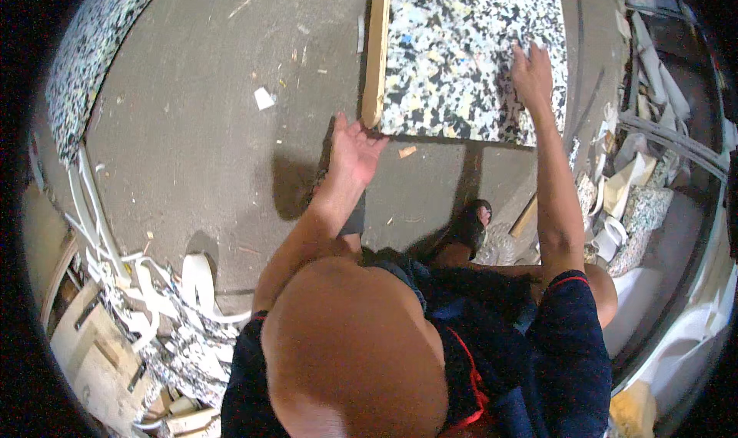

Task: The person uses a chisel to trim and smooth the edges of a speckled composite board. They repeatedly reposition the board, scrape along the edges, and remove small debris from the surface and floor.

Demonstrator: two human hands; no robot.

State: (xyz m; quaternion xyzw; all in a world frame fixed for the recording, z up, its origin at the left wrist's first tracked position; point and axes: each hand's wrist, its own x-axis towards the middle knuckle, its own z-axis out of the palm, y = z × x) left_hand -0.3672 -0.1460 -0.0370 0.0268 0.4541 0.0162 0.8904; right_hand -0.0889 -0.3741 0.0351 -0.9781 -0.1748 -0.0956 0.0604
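A speckled black, white and yellowish foam sheet (469, 69) lies on the floor ahead of me. Along its left edge runs a wooden strip (375, 61) with a rounded near end. My left hand (356, 153) is palm up with fingers apart, at the near left corner of the sheet beside the strip's end. Whether its fingertips touch the sheet's edge I cannot tell. On the right part of the sheet rests my right hand (532, 76), fingers stretched forward and holding nothing.
More speckled foam (96, 61) stands at the far left. White strips (196, 284) and foam scraps pile up at the lower left. Offcuts (623, 184) line the right side. A white scrap (264, 98) lies on the floor (207, 153). My foot (478, 216) is near the sheet.
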